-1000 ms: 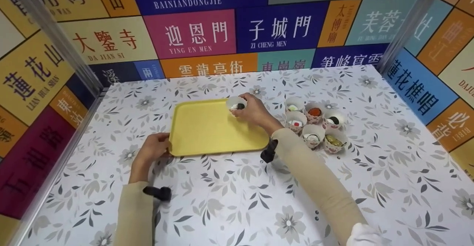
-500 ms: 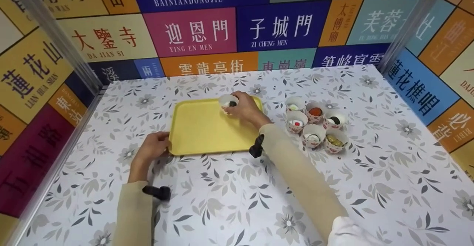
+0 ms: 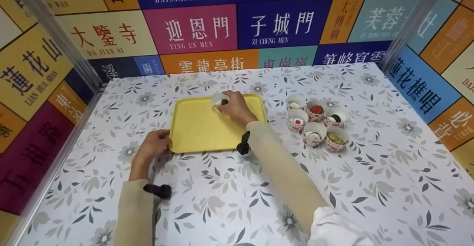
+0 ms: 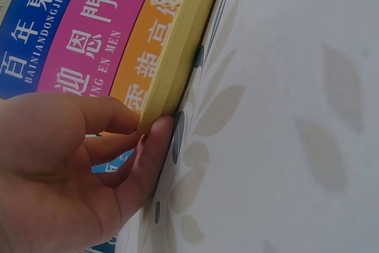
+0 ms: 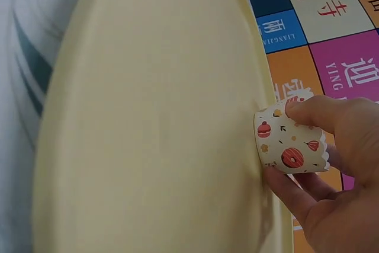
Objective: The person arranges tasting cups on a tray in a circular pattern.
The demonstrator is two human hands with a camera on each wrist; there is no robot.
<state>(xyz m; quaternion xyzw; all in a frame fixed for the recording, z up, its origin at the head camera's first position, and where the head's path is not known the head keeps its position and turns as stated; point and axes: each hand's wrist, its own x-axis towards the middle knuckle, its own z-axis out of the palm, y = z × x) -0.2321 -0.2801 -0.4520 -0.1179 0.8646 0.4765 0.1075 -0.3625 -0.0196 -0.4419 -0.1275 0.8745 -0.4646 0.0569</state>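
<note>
A yellow tray (image 3: 200,135) lies on the patterned tabletop. At its near left corner, my left hand (image 3: 155,142) pinches the rim between thumb and fingers, as the left wrist view shows close up. Over the far part of the tray, my right hand (image 3: 237,107) grips a small printed paper baking cup (image 3: 216,102) with something white and dark inside. In the right wrist view the cup (image 5: 289,140) is held by its sides, its base at the tray's surface near the far rim. Whether the base touches the tray, I cannot tell.
Right of the tray stand several similar paper cups, among them one with a red filling (image 3: 316,110), one with green pieces (image 3: 336,138) and one with a red-and-white piece (image 3: 297,121). Sign-covered panels (image 3: 196,27) enclose the table's back and sides.
My right hand has carried the paper cup leftward across the tray's far side, and slightly upward in the head view. My left hand stays at the tray's corner.
</note>
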